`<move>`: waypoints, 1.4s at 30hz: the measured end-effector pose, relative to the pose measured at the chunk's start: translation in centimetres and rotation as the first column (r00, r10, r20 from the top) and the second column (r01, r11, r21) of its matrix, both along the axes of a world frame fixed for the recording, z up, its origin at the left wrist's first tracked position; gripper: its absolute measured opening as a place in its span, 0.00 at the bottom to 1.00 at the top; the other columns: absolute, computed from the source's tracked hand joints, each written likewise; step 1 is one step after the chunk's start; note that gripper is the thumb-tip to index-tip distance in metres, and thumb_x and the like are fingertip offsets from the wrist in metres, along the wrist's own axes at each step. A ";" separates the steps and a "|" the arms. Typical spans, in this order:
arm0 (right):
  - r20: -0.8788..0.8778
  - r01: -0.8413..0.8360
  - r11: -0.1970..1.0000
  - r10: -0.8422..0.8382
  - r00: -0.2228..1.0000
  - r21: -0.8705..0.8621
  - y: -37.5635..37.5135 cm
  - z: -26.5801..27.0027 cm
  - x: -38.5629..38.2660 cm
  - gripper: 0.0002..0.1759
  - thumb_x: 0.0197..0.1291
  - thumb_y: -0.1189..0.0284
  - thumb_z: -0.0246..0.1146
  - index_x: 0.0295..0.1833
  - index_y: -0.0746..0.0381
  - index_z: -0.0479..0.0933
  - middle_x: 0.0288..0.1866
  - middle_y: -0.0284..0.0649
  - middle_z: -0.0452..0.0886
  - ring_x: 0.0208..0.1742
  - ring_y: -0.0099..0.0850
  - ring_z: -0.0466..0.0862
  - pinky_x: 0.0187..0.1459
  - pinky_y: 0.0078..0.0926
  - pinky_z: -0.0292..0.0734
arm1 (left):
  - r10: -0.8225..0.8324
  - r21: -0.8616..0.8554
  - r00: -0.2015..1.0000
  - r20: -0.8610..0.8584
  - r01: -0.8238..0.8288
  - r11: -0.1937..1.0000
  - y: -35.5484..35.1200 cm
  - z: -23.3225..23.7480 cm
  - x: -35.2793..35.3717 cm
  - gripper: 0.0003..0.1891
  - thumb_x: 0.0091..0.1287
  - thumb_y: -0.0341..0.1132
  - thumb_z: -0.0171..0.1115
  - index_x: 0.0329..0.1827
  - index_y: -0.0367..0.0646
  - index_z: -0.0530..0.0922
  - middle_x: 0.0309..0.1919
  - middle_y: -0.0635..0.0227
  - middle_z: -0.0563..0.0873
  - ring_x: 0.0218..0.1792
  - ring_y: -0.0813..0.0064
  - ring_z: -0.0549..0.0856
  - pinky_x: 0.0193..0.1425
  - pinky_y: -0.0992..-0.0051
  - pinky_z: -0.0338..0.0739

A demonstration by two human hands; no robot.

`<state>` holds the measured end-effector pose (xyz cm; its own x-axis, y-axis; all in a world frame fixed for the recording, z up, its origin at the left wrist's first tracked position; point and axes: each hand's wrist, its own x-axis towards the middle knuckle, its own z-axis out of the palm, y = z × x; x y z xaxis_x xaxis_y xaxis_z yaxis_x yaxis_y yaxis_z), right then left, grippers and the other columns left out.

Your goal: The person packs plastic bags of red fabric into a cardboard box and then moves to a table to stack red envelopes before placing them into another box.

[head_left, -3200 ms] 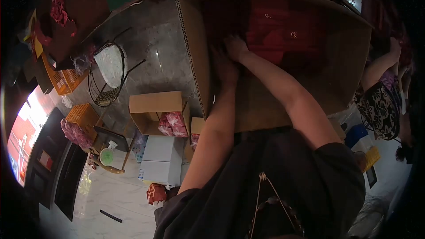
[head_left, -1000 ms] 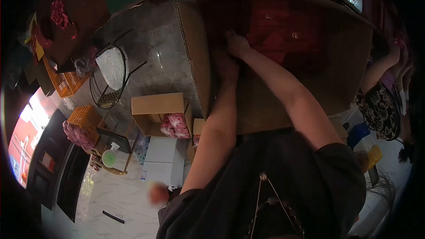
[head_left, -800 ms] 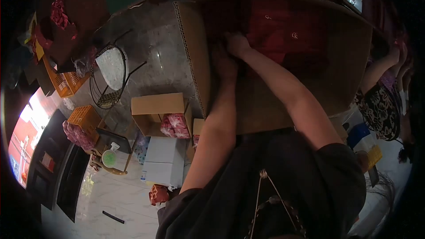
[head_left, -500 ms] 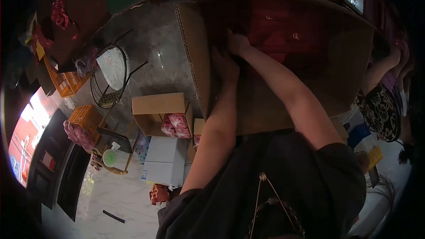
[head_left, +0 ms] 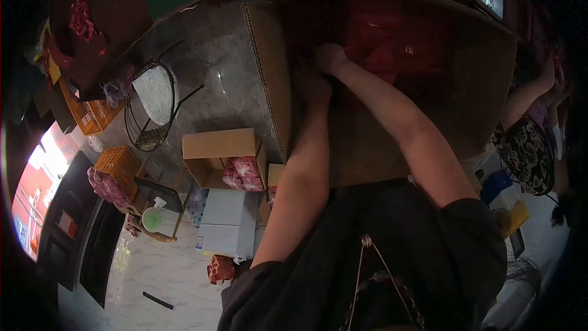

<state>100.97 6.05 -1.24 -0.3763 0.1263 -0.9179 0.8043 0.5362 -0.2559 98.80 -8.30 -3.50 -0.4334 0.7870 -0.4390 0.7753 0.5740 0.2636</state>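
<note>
Both my arms reach down into a large open cardboard box [head_left: 268,79]. Dark red packs [head_left: 392,43] with small light markings lie in its far part. My left hand [head_left: 311,79] is low at the box's left side, in deep shadow, its fingers hidden. Just right of it and a little farther in, my right hand [head_left: 331,58] touches or nearly touches the dark red contents; its fingertips are lost in shadow. What either hand holds, if anything, cannot be made out.
A smaller open box [head_left: 219,147] with pink packs, a white box [head_left: 226,224], a wire-framed chair [head_left: 155,95] and orange crates [head_left: 116,168] stand to the left. Another person's arm [head_left: 530,98] shows at the right edge.
My right hand has shifted slightly, its fingers now lower and less visible. My left hand has turned a little deeper into shadow. The other person's arm at the right has moved slightly.
</note>
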 end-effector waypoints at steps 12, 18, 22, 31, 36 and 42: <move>-0.194 0.021 0.989 0.008 0.981 0.146 -0.5 1.5 -0.1 0.40 0.66 0.54 0.57 0.76 0.65 0.54 0.69 0.51 0.70 0.59 0.36 0.78 0.55 0.32 0.78 | 0.070 -0.034 0.996 0.053 -0.068 0.997 -0.9 -1.5 0.4 0.33 0.73 0.41 0.48 0.78 0.38 0.51 0.76 0.52 0.56 0.75 0.53 0.57 0.78 0.55 0.51; -0.214 -0.058 0.983 0.095 0.972 0.173 -0.9 -2.9 0.7 0.44 0.69 0.55 0.52 0.77 0.71 0.43 0.68 0.57 0.69 0.58 0.38 0.79 0.51 0.32 0.81 | 0.500 -0.065 0.784 0.367 -0.515 0.855 2.1 3.9 0.3 0.33 0.71 0.31 0.52 0.77 0.38 0.52 0.76 0.51 0.56 0.74 0.53 0.59 0.78 0.58 0.54; -0.277 -0.003 0.989 0.043 0.960 0.145 -0.5 -2.5 1.1 0.45 0.68 0.57 0.55 0.76 0.73 0.41 0.70 0.58 0.66 0.58 0.40 0.79 0.48 0.32 0.82 | 0.257 -0.088 0.966 0.020 -0.254 0.963 -0.1 0.8 1.7 0.32 0.72 0.33 0.51 0.78 0.41 0.52 0.76 0.51 0.54 0.73 0.54 0.59 0.78 0.60 0.54; -0.118 0.041 0.982 -0.020 0.993 0.184 -0.5 0.6 0.4 0.43 0.66 0.62 0.58 0.77 0.67 0.43 0.73 0.54 0.62 0.58 0.41 0.79 0.48 0.33 0.83 | 0.133 -0.673 0.940 0.315 0.123 0.729 5.5 5.3 -1.9 0.30 0.72 0.34 0.51 0.76 0.36 0.57 0.77 0.52 0.55 0.73 0.55 0.59 0.77 0.64 0.52; -0.105 0.114 0.993 -0.110 0.988 0.040 -0.4 -1.1 0.6 0.34 0.63 0.62 0.58 0.70 0.66 0.59 0.67 0.54 0.70 0.53 0.47 0.83 0.50 0.41 0.80 | 0.010 -0.073 1.000 0.024 -0.009 0.997 1.4 3.3 0.2 0.31 0.70 0.33 0.54 0.75 0.36 0.58 0.78 0.52 0.50 0.74 0.53 0.55 0.78 0.59 0.49; -0.272 0.120 0.947 -0.037 0.962 0.297 -1.0 -0.8 1.0 0.30 0.63 0.66 0.56 0.69 0.65 0.61 0.68 0.55 0.69 0.51 0.47 0.84 0.50 0.40 0.81 | -0.057 -0.497 0.987 0.149 0.125 0.859 2.2 1.9 0.2 0.32 0.67 0.33 0.58 0.74 0.35 0.61 0.78 0.51 0.47 0.76 0.48 0.49 0.78 0.56 0.50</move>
